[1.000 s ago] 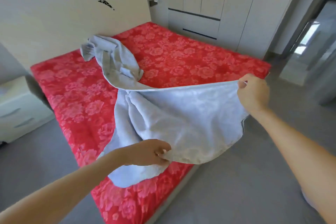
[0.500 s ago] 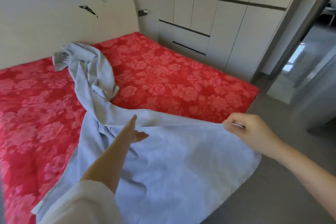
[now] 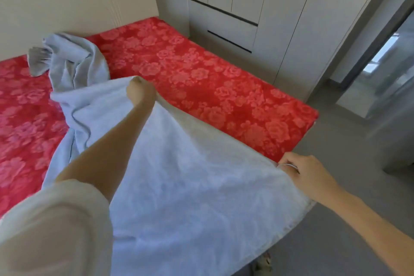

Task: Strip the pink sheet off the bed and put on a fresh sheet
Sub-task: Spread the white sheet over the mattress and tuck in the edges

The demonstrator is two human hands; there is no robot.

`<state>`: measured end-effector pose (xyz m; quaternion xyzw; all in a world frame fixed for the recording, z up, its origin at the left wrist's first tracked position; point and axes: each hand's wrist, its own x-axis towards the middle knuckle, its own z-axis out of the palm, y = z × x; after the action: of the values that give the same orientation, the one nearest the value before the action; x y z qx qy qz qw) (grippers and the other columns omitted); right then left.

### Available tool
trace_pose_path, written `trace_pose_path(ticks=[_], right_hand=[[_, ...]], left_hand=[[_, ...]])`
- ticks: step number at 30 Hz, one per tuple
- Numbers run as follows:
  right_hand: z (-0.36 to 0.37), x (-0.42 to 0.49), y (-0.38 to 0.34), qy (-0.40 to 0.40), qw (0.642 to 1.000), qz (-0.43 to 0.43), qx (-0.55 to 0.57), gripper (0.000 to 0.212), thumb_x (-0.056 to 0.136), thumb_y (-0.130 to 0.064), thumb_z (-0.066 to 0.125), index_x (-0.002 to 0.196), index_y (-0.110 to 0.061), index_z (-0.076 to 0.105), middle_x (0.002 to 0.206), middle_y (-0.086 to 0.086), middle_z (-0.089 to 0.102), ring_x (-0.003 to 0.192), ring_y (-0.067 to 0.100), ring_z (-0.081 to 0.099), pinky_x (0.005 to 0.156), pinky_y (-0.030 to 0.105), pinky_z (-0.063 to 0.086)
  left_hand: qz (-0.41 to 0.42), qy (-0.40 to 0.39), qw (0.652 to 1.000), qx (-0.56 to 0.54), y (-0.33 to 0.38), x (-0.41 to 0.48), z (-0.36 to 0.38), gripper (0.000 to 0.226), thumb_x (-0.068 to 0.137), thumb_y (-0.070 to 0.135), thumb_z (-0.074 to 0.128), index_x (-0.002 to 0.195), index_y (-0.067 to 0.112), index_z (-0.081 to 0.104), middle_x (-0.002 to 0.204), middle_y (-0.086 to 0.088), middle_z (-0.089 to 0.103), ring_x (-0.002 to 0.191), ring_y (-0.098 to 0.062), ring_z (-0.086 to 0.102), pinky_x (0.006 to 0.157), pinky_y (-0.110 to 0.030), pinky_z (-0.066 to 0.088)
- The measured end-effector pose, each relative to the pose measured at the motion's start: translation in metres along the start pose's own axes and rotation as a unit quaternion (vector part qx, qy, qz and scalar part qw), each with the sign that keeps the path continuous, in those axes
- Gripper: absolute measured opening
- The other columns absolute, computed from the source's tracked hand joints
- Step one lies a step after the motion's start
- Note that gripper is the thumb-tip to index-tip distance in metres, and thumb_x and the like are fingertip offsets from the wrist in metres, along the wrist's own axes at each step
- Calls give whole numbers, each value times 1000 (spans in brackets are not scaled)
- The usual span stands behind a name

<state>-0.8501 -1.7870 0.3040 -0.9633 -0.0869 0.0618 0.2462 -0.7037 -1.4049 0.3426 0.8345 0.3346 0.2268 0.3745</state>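
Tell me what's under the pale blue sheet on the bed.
The red floral mattress shows around the pale blue sheet and runs under it. Whatever lies beneath the spread part, including the bed's near edge, is covered. The right hand pinches its edge.

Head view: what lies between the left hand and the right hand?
The light blue sheet fills the whole stretch in the head view. Its edge runs from the left hand to the right hand, which pinches it, above the red floral bed.
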Motion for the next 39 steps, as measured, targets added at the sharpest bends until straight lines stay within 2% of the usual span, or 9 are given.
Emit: trace_pose_path(ticks=[3,8,11,15,20,26,31,34,39], right_hand=[[-4,41,57,-5,989,34,-143,14,90,-9,47,82,-20,52,63,-2,53,66,25,54,54,35,37],[-23,106,127,-82,950,88,-290,15,89,-7,42,99,-17,48,97,1,62,93,25,62,62,29,35],[-19,146,163,-118,927,87,-344,29,91,-7,40,116,-15,52,116,1,62,108,20,61,78,28,46],[13,180,174,-178,893,40,-411,35,93,-6,38,121,-20,53,121,-4,60,113,13,59,86,25,48],[72,205,109,-213,873,-73,-432,35,91,-7,41,118,-21,59,115,-2,66,109,17,63,83,27,50],[157,185,-17,-263,854,-228,-387,34,92,-4,41,120,-12,58,120,7,63,114,26,59,87,29,47],[237,127,-107,-317,834,-314,-324,28,90,-6,43,116,-10,53,115,9,61,107,29,58,74,31,43],[288,93,-147,-354,830,-322,-288,29,96,-18,43,124,-11,50,122,5,56,111,26,53,84,34,45],[372,48,-202,-409,814,-306,-276,40,97,-25,43,137,-18,40,135,0,48,124,21,45,97,32,41]], left_hand=[[106,-87,990,-10,89,-17,72,22,88,3,39,71,10,51,104,-22,64,99,-34,58,77,-36,37],[48,-421,898,-118,113,-95,204,42,94,2,47,136,7,48,121,-14,59,81,-18,65,73,-30,49],[-27,-444,892,-77,61,-119,222,39,95,6,50,134,5,50,129,-12,56,107,-19,61,80,-18,46],[-161,-357,920,1,-61,-128,175,33,91,4,53,124,5,58,89,-5,60,66,-11,53,44,-6,36],[-300,-200,920,152,-204,-151,60,28,87,4,55,114,3,63,113,-20,65,104,-34,60,84,-31,47],[-414,-83,887,188,-301,-199,-48,18,87,9,55,100,2,66,105,-23,66,94,-37,62,75,-34,46],[-538,4,834,124,-385,-226,-107,20,81,4,53,85,-14,63,88,-31,64,88,-44,62,70,-39,45],[-591,54,803,48,-442,-230,-131,24,82,5,54,60,-4,50,59,-18,50,65,-34,52,61,-36,37],[-656,157,727,-131,-551,-207,-164,32,86,20,62,62,7,46,57,-7,37,48,-19,33,49,-29,29]])
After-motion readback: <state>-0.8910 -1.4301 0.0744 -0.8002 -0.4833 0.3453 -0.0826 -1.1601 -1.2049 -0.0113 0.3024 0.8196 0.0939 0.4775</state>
